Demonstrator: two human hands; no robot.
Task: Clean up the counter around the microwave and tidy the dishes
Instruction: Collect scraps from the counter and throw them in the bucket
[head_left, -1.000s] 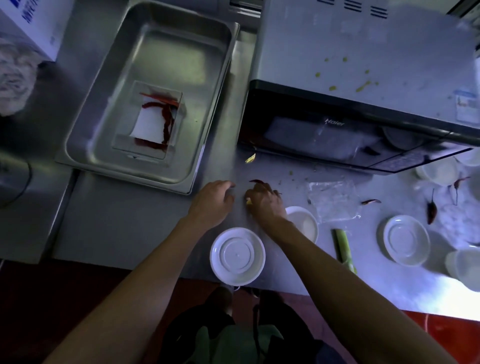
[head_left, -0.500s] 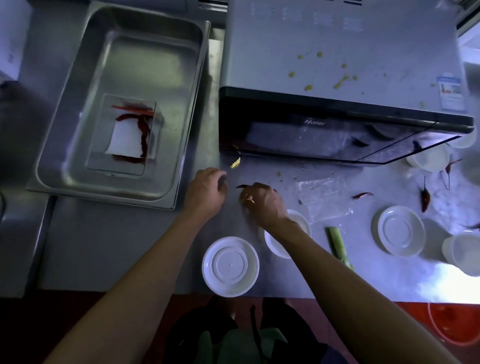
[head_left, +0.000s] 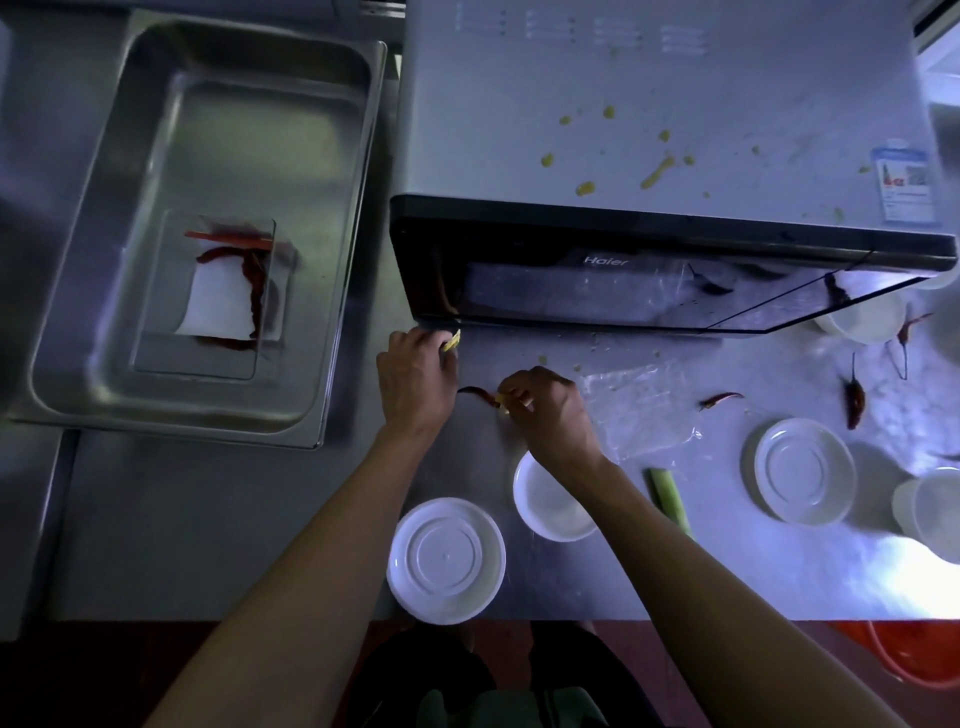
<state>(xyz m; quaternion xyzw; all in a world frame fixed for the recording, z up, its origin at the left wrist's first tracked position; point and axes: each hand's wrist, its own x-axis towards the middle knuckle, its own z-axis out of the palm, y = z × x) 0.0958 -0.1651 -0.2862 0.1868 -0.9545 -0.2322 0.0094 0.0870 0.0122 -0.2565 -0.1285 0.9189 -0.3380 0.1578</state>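
Observation:
My left hand (head_left: 415, 379) is curled at the microwave's front left corner, its fingertips pinched on a small yellow scrap (head_left: 452, 340). To its right, my right hand (head_left: 550, 410) is closed on a dried red chili (head_left: 474, 394), which sticks out to the left, with a yellow bit at the fingertips. The microwave (head_left: 649, 130) has yellow splatters on its top. On the steel counter (head_left: 208, 519) lie a white plate (head_left: 447, 561), a white bowl (head_left: 550, 512) partly under my right wrist, and another plate (head_left: 802, 470).
A deep steel tray (head_left: 358, 260) at the left holds a clear box with chilies (head_left: 228, 291). Clear plastic film (head_left: 639, 405), a green stalk (head_left: 667, 499), loose chilies (head_left: 719, 400) (head_left: 854, 395) and white cups (head_left: 930, 509) lie to the right. A red basin (head_left: 914, 660) sits below the counter edge.
My left hand has moved up to the yellow scrap by the microwave corner and closed on it. My right hand has kept its grip on the chili and shifted slightly right.

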